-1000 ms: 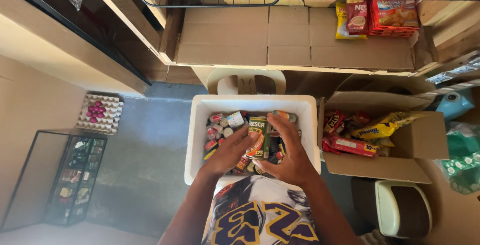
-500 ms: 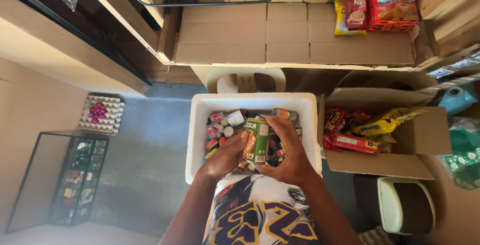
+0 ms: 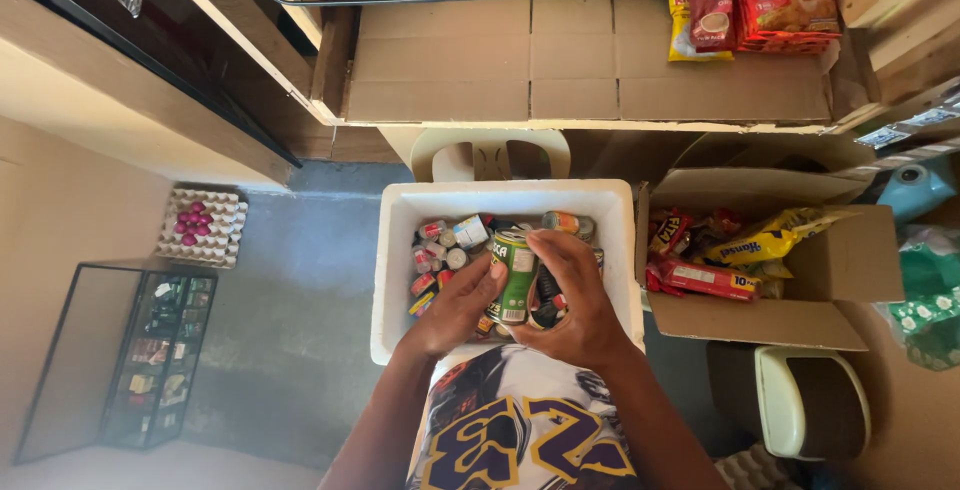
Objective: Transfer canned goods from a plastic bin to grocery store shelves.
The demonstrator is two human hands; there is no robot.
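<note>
I see my left hand [image 3: 458,302] and right hand [image 3: 572,295] both holding one green can [image 3: 514,276] over the white foam box [image 3: 400,250]. My fingers [image 3: 556,250] are clamped on the can. More small cans [image 3: 440,246] lie just past my fingers.

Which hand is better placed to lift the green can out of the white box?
Probably right. The right hand wraps over the top of the green can, while the left hand only touches its side inside the white foam box.
</note>
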